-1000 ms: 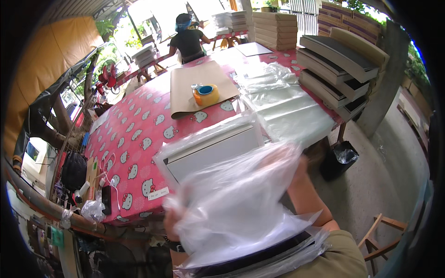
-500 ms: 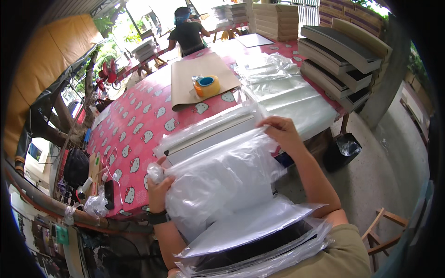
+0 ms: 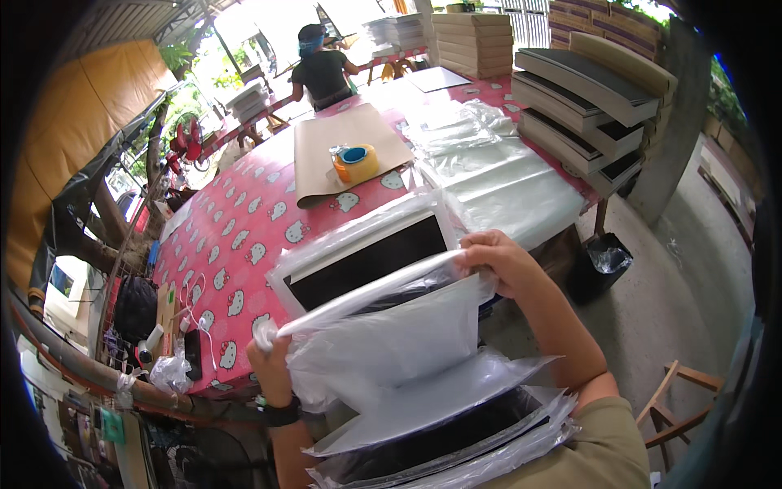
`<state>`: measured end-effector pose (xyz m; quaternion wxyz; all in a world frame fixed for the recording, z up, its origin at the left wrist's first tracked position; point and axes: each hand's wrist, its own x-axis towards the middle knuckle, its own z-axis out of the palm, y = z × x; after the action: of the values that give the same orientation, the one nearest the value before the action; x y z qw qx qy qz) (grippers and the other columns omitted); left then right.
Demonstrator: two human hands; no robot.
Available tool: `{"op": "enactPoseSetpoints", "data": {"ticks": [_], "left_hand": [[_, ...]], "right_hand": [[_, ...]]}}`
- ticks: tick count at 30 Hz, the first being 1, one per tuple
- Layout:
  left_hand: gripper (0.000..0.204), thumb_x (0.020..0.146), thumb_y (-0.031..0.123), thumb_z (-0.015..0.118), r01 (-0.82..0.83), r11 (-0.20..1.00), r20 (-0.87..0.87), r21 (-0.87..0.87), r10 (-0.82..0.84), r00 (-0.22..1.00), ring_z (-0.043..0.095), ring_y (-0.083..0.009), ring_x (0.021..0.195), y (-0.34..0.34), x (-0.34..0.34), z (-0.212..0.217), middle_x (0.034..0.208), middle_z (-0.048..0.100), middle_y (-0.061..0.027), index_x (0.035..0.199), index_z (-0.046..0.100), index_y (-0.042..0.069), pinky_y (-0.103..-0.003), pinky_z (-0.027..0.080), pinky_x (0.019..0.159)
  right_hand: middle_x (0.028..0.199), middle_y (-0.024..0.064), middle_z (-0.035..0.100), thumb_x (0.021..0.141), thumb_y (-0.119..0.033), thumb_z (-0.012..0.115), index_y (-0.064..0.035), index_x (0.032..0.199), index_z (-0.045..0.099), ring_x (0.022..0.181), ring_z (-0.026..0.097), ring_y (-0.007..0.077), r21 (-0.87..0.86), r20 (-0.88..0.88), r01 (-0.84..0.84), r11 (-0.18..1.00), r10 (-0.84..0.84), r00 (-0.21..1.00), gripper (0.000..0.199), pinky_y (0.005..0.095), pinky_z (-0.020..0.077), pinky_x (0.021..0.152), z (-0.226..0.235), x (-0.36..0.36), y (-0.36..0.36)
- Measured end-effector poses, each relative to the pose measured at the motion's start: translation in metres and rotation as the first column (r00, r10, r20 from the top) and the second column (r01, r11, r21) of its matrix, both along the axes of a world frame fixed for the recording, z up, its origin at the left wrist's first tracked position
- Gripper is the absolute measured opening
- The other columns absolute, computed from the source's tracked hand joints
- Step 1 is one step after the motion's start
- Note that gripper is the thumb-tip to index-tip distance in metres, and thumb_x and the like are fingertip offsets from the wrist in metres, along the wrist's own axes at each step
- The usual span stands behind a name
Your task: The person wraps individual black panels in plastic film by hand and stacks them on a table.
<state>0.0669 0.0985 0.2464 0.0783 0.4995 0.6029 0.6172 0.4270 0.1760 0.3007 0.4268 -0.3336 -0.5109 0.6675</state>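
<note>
So I've got my left hand point(image 3: 273, 367) and right hand point(image 3: 497, 261) each pinching an end of the clear plastic bag's point(image 3: 383, 342) mouth, stretched taut over the bagged dark panel point(image 3: 366, 257) on the pink table point(image 3: 236, 236), to keep it open.

Concrete floor point(image 3: 700, 212) — bright daylight

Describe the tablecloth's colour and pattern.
Red tablecloth with repeated white cartoon cat faces; head view.

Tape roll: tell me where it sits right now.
In the head view the orange tape roll sits on the brown cardboard sheet at the upper middle of the pink table, beyond both hands and left of the clear plastic sheets.
</note>
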Motion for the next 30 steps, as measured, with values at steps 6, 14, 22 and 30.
{"op": "enactPoseSetpoints", "data": {"ticks": [6,14,22,30], "left_hand": [[0.019,0.080,0.023,0.046,0.649,0.588,0.599,-0.483,-0.318,0.734,0.042,-0.0074,0.047,0.018,-0.018,-0.020,0.065,0.051,-0.0007,0.086,0.053,0.007,-0.020,0.032,0.041],[0.015,0.079,0.019,0.047,0.655,0.612,0.610,-0.443,-0.331,0.720,0.042,-0.0079,0.047,-0.007,-0.031,-0.098,0.069,0.051,-0.0003,0.083,0.054,0.006,-0.020,0.033,0.043],[0.016,0.078,0.015,0.053,0.682,0.545,0.321,-0.487,-0.615,0.721,0.053,-0.0103,0.064,-0.039,-0.025,-0.180,0.072,0.057,-0.0018,0.084,0.056,0.000,-0.028,0.043,0.056],[0.020,0.077,0.019,0.057,0.605,0.392,0.586,-0.693,-0.182,0.789,0.055,-0.0121,0.071,-0.056,-0.020,-0.244,0.076,0.059,-0.0037,0.085,0.057,0.000,-0.030,0.044,0.061]], "right_hand": [[0.089,0.0061,0.059,0.078,-0.009,0.058,-0.0018,0.102,0.055,0.078,0.058,0.0132,-0.259,-0.319,-0.264,0.929,0.175,0.931,0.025,0.0263,0.0492,0.067,-0.092,0.010,0.046],[0.071,-0.0033,0.051,0.081,-0.016,0.059,-0.0064,0.096,0.054,0.055,0.043,0.0040,-0.417,-0.237,0.077,0.906,-0.190,0.953,0.018,0.0171,0.0389,0.050,-0.147,0.012,-0.017],[0.069,-0.0028,0.053,0.082,-0.015,0.057,-0.0059,0.091,0.056,0.052,0.044,0.0023,-0.349,-0.174,0.158,0.924,-0.230,0.958,0.013,0.0152,0.0359,0.045,-0.157,0.015,-0.064],[0.076,0.0119,0.058,0.084,-0.024,0.049,-0.0030,0.086,0.050,0.073,0.056,0.0244,0.137,0.540,0.400,0.906,-0.407,0.737,0.022,0.0351,0.0430,0.066,-0.358,0.013,-0.066]]}}
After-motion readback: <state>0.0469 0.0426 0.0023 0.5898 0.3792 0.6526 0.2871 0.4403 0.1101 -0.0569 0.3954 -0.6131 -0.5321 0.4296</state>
